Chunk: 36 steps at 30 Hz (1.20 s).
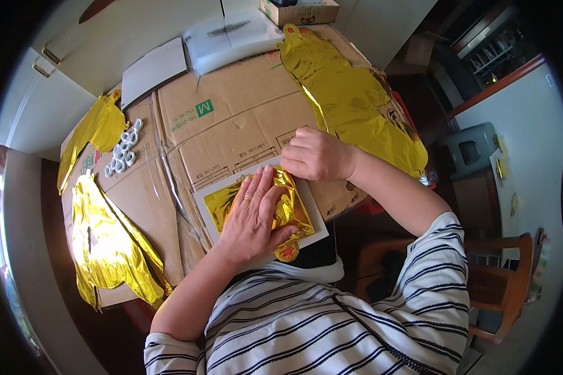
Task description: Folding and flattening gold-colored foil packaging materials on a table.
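Note:
My left hand [255, 209] lies flat, fingers stretched out, on a folded gold foil balloon [300, 219]. The balloon rests on a white card [319, 226] at the table edge in front of me. A round gold tab with a red mark [286, 252] sticks out past the card on my side. Beside the balloon's far right corner, my right hand [316, 154] is curled into a fist. Its fingertips are tucked under, so whatever they hold, if anything, is hidden.
Flattened cardboard [231, 119] covers the table. Flat gold foil balloons lie at the far right [350, 87], near left [116, 244] and far left [97, 128]. Several small white rolls [124, 149] sit at left. Farther back are a grey-white board [154, 70], clear plastic bags [231, 40] and an open box [309, 14].

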Each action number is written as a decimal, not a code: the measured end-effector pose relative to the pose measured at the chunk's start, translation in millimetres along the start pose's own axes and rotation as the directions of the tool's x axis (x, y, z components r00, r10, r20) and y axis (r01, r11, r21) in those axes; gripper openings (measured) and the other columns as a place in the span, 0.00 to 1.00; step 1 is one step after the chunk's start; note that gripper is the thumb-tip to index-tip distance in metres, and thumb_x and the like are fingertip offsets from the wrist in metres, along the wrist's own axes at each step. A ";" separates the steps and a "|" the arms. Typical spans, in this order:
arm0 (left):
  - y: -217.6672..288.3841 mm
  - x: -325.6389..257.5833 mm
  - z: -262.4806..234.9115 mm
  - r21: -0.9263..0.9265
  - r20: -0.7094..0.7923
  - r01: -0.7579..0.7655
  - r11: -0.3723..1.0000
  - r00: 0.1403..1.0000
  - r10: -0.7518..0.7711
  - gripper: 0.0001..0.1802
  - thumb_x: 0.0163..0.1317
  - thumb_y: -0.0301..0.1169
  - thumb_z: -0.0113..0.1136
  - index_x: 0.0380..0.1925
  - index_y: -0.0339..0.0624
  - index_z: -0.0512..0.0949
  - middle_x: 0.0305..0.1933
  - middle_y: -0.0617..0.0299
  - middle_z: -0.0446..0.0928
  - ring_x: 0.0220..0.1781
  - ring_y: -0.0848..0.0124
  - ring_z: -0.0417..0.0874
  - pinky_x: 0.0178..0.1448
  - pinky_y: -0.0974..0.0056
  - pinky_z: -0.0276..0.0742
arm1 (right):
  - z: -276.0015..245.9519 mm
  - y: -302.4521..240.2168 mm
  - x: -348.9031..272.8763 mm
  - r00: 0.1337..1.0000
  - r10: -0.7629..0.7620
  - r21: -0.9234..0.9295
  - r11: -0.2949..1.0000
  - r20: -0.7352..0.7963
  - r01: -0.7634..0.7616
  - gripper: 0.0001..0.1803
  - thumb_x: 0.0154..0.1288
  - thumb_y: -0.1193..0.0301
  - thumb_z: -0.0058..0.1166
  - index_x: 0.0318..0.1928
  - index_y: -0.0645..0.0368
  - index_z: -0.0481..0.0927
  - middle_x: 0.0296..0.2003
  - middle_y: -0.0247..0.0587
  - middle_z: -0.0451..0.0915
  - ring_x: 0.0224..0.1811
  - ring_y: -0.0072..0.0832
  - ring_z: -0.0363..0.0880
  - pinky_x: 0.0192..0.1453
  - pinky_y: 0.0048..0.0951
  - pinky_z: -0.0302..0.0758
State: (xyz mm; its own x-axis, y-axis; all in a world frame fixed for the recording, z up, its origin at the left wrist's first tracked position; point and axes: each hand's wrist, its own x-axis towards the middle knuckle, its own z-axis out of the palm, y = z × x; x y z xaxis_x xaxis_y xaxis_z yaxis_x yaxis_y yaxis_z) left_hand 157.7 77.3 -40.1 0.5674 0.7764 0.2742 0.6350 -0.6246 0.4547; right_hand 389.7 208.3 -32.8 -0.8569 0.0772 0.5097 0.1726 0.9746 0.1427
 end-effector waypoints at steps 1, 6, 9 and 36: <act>-0.1 -0.2 0.2 0.000 0.001 0.001 1.000 1.000 -0.001 0.41 0.65 0.55 0.68 0.65 0.35 0.65 0.80 0.29 0.55 0.82 0.38 0.57 0.84 0.42 0.51 | 1.0 -0.6 0.0 1.000 0.002 -0.007 1.000 -0.014 -0.002 0.04 0.59 0.70 0.58 0.33 0.57 0.79 0.28 0.31 0.74 0.32 0.28 0.76 0.38 0.30 0.72; -0.3 -0.5 0.8 0.030 0.031 -0.008 1.000 0.999 0.007 0.45 0.67 0.56 0.65 0.72 0.37 0.63 0.81 0.30 0.53 0.83 0.37 0.55 0.84 0.41 0.50 | 4.1 0.0 -1.5 0.999 0.040 0.052 0.998 -0.031 -0.039 0.04 0.60 0.70 0.56 0.30 0.54 0.77 0.28 0.32 0.75 0.34 0.29 0.77 0.40 0.32 0.73; 2.5 0.5 -0.9 0.058 0.083 0.015 0.998 0.996 -0.020 0.47 0.68 0.58 0.62 0.78 0.43 0.60 0.82 0.32 0.51 0.84 0.38 0.53 0.84 0.41 0.49 | 0.5 0.7 -2.7 0.995 0.089 0.149 0.984 0.041 -0.094 0.07 0.59 0.72 0.62 0.37 0.57 0.81 0.34 0.34 0.80 0.35 0.32 0.80 0.41 0.34 0.74; 3.9 0.5 -1.2 0.063 0.082 0.041 0.997 0.996 -0.046 0.51 0.69 0.58 0.60 0.80 0.38 0.54 0.83 0.34 0.50 0.85 0.41 0.51 0.85 0.43 0.46 | -10.9 -11.5 -21.4 0.923 0.385 0.255 0.894 -0.016 -0.368 0.11 0.55 0.76 0.66 0.40 0.55 0.83 0.40 0.36 0.81 0.40 0.36 0.81 0.47 0.37 0.78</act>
State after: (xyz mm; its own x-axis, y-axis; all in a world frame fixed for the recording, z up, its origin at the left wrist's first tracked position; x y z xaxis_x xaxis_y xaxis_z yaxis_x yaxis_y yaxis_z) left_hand 159.9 75.3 -37.2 0.5789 0.7947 0.1827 0.6892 -0.5966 0.4112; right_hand 411.4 193.1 -36.2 -0.7168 0.4429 0.5385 0.3464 0.8965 -0.2763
